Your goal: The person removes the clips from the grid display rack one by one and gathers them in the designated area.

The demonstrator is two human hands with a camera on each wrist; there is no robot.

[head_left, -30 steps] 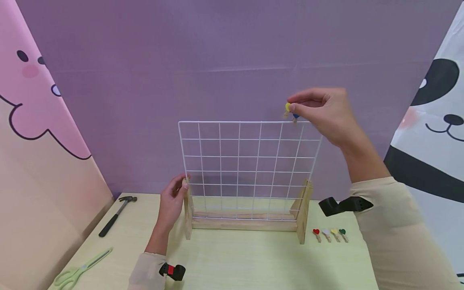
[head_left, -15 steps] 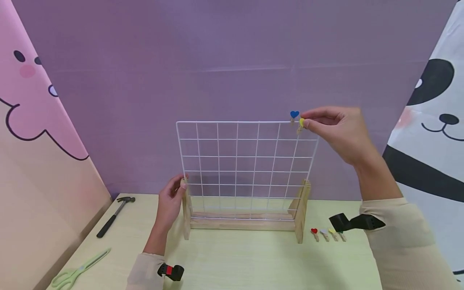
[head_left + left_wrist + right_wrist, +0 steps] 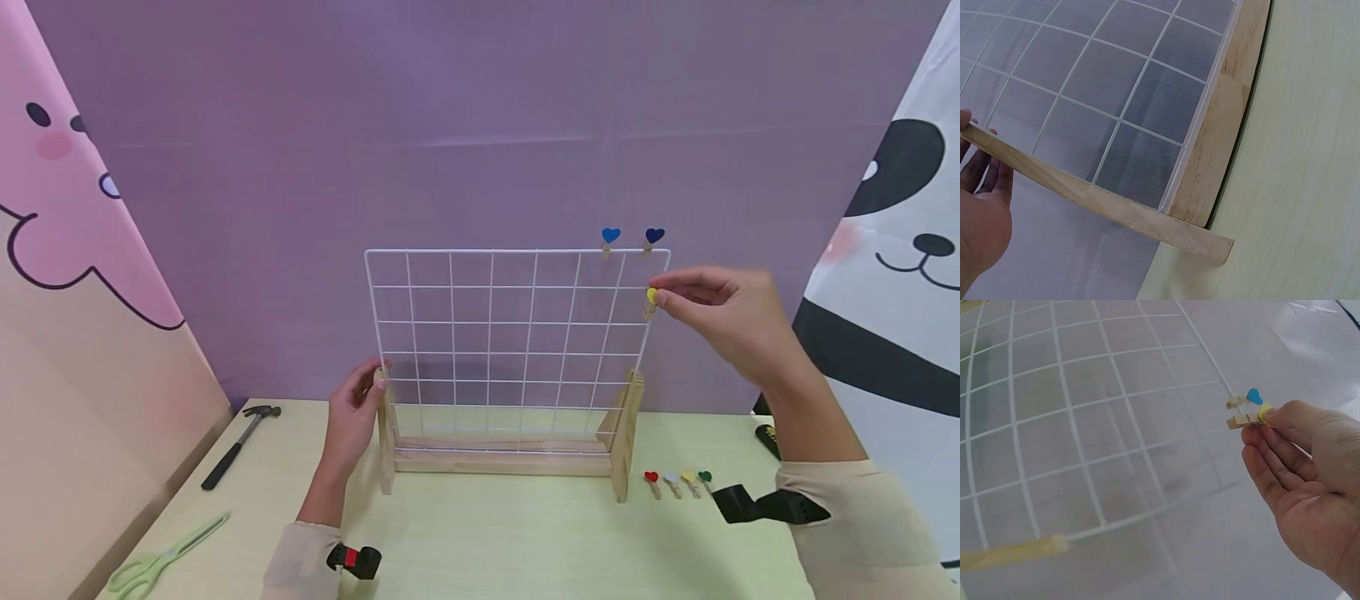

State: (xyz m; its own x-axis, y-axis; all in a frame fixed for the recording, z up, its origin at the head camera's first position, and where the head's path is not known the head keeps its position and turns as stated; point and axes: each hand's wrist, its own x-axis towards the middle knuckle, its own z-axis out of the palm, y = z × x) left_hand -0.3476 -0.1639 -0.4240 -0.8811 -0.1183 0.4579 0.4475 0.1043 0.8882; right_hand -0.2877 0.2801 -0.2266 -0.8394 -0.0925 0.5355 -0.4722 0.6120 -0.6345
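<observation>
A white wire grid (image 3: 510, 322) stands upright in a wooden stand (image 3: 502, 463). My left hand (image 3: 354, 417) grips the top of the stand's left upright, thumb on the near side; the left wrist view shows the fingers behind that upright (image 3: 1104, 206). Between thumb and forefinger, my right hand (image 3: 738, 321) pinches a small wooden clothespin (image 3: 1244, 420) topped with a yellow heart (image 3: 652, 296), held at the grid's right edge below its top corner. Two clothespins sit on the top wire: one with a lighter blue heart (image 3: 611, 235), the other with a dark blue heart (image 3: 655, 236).
Several heart clothespins lie in a row right of the stand, among them a red one (image 3: 652, 479) and a green one (image 3: 706, 478). A hammer (image 3: 240, 446) and light green scissors (image 3: 168, 557) lie at the left. A black object (image 3: 768, 438) shows behind the right forearm.
My right hand has moved right and down with the yellow clothespin, from above the top wire to the right edge. Both blue hearts now show uncovered. My left hand keeps its grip.
</observation>
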